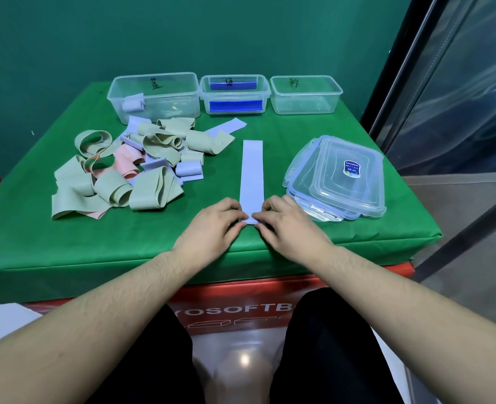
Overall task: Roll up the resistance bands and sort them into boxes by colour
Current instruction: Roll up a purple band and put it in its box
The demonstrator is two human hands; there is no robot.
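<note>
A pale blue resistance band (251, 173) lies flat and straight on the green table, running away from me. My left hand (216, 221) and my right hand (284, 223) pinch its near end from either side, fingers curled over the edge. A heap of green, pink and pale blue bands (130, 167) lies to the left. Three clear boxes stand at the back: the left box (153, 96) holds one rolled pale blue band (133, 104), the middle box (235, 94) shows blue strips, the right box (306, 94) holds nothing.
A stack of clear lids (340, 179) with blue seals sits right of the band. The green table (299, 126) ends close to my wrists, with a red box below it. A dark frame and glass stand to the right.
</note>
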